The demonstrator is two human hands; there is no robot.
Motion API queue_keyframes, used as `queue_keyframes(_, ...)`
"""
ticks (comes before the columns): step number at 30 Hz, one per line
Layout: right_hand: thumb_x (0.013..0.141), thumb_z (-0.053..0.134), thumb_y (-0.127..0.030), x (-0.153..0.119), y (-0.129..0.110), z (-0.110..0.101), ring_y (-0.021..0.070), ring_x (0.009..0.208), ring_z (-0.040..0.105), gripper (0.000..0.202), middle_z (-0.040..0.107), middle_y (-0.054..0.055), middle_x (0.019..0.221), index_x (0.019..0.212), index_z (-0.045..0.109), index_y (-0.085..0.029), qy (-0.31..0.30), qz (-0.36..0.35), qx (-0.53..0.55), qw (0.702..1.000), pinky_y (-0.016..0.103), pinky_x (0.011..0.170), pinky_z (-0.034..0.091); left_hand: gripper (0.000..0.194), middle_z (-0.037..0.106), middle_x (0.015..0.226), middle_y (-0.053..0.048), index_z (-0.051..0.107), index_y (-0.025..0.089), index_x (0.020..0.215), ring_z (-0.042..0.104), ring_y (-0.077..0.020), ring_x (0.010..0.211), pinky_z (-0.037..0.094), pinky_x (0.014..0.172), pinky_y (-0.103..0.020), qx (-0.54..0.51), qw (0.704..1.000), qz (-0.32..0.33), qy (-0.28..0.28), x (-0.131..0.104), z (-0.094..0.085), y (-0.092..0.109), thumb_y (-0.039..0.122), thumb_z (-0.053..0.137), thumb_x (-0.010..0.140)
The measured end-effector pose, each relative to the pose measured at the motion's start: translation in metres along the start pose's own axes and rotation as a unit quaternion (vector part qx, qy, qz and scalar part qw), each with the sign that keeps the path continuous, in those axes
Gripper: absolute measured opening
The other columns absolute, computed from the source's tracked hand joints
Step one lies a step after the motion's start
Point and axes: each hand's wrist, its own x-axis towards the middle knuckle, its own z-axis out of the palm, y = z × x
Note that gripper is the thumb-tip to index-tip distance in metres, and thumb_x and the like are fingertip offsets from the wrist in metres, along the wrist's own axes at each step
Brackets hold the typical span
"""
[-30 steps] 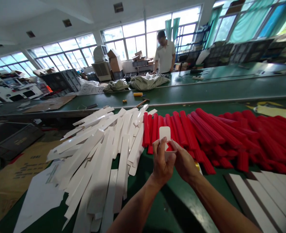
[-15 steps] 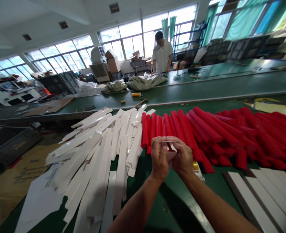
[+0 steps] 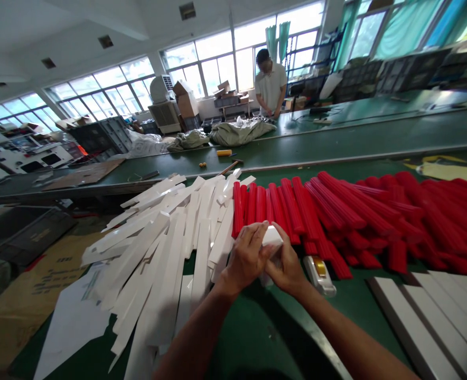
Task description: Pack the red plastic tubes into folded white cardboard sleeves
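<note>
White box (image 3: 272,236), upper end closed, handheld

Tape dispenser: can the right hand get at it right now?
Probably yes: the tape dispenser lies close beside the right hand, with nothing visible between them, though that hand is holding a white box.

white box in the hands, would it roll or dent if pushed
The white box seems unlikely to roll, given its flat, angular end. It may dent under firm pressure, since the similar white cartons alongside look like flattened card.
</note>
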Motion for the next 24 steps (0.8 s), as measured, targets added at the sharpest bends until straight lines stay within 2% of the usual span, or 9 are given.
queue_keyframes(2, 0.079, 0.065, -0.035, 0.002, 0.0, 0.005, 0.0278, 0.103, 0.065, 0.076, 0.06, 0.017, 0.125, 0.144, 0.032, -0.016, 0.016, -0.003, -0.037, 0.999, 0.042, 0.087, 0.055, 0.043, 0.063, 0.111, -0.013, 0.047, 0.017, 0.138, 0.06, -0.0229, 0.104, 0.053, 0.09, -0.039, 0.012, 1.0, -0.016, -0.02, 0.002, -0.004, 0.0, 0.032, 0.046, 0.097)
queue_keyframes(5, 0.081, 0.062, -0.032, 0.004, 0.001, 0.01, 0.0232, 0.088, 0.068, 0.066, 0.065, 0.014, 0.112, 0.139, 0.035, -0.015, 0.021, -0.027, -0.067, 0.997, 0.035, 0.073, 0.057, 0.043, 0.061, 0.101, -0.011, 0.048, 0.017, 0.138, 0.06, -0.0206, 0.095, 0.054, 0.083, -0.036, 0.029, 0.998, -0.016, -0.049, 0.006, -0.011, 0.002, 0.031, 0.043, 0.098)
queue_keyframes(10, 0.081, 0.061, -0.03, 0.006, 0.004, 0.009, 0.0226, 0.084, 0.068, 0.063, 0.065, 0.013, 0.107, 0.136, 0.034, -0.015, 0.012, -0.049, -0.089, 0.995, 0.034, 0.07, 0.057, 0.038, 0.063, 0.098, -0.01, 0.056, 0.019, 0.131, 0.062, -0.0191, 0.088, 0.056, 0.078, -0.035, 0.08, 0.992, -0.002, -0.098, 0.016, -0.022, 0.006, 0.032, 0.04, 0.099)
queue_keyframes(13, 0.08, 0.059, -0.028, 0.01, 0.005, 0.007, 0.024, 0.091, 0.068, 0.061, 0.063, 0.014, 0.112, 0.134, 0.033, -0.016, -0.003, -0.069, -0.092, 0.993, 0.035, 0.075, 0.057, 0.036, 0.064, 0.117, -0.012, 0.056, 0.016, 0.129, 0.062, -0.0217, 0.106, 0.055, 0.091, -0.039, 0.109, 0.985, 0.05, -0.123, 0.021, -0.024, 0.007, 0.028, 0.039, 0.099)
queue_keyframes(16, 0.081, 0.055, -0.026, 0.013, 0.004, 0.006, 0.0239, 0.095, 0.066, 0.055, 0.061, 0.015, 0.114, 0.131, 0.033, -0.016, -0.016, -0.1, -0.083, 0.991, 0.036, 0.077, 0.057, 0.037, 0.057, 0.136, -0.014, 0.054, 0.012, 0.13, 0.053, -0.0241, 0.126, 0.049, 0.103, -0.042, 0.134, 0.974, 0.11, -0.143, 0.02, -0.022, 0.006, 0.024, 0.039, 0.099)
queue_keyframes(19, 0.083, 0.054, -0.025, 0.016, 0.001, 0.004, 0.0237, 0.1, 0.065, 0.05, 0.059, 0.015, 0.115, 0.127, 0.034, -0.016, -0.028, -0.121, -0.07, 0.99, 0.037, 0.082, 0.057, 0.039, 0.054, 0.139, -0.016, 0.051, 0.009, 0.133, 0.05, -0.0254, 0.131, 0.05, 0.103, -0.043, 0.166, 0.967, 0.116, -0.154, 0.015, -0.02, 0.005, 0.023, 0.039, 0.098)
queue_keyframes(24, 0.083, 0.056, -0.024, 0.019, -0.005, -0.002, 0.0228, 0.105, 0.062, 0.047, 0.058, 0.013, 0.114, 0.125, 0.035, -0.019, -0.082, -0.124, -0.044, 0.988, 0.036, 0.086, 0.056, 0.042, 0.049, 0.143, -0.018, 0.048, 0.008, 0.136, 0.049, -0.0305, 0.132, 0.052, 0.098, -0.046, 0.221, 0.948, 0.126, -0.191, 0.01, -0.02, 0.008, 0.02, 0.038, 0.096)
